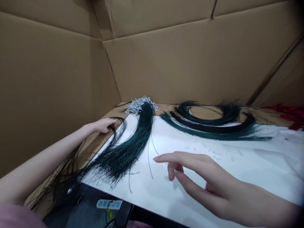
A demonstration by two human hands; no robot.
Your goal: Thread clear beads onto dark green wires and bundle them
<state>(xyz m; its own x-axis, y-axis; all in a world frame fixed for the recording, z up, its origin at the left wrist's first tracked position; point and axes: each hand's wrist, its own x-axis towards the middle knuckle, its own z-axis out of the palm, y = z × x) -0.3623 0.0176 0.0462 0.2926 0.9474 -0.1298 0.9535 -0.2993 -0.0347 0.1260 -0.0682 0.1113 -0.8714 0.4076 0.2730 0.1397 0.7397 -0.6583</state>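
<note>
My left hand (106, 125) is at the left edge of the white board, its fingers closed on a bunch of thin black strands (122, 125) that loop past it. Beside it lies a thick bundle of dark green wires (133, 141), curved, with a cluster of small whitish beaded tips (140, 105) at its far end. Loose wire ends fan out toward me. Above the white board (166, 196), my right hand (204, 179) hovers with the index finger stretched out and the thumb apart. Nothing shows between its fingers; one thin wire passes behind the index finger.
More curved bundles of dark green and black wires (211, 128) lie at the back right. Red material (288, 112) and crumpled translucent plastic (289, 145) are at the far right. Cardboard walls (190, 63) enclose the back and left. A labelled dark object (109, 204) sits below the board's front edge.
</note>
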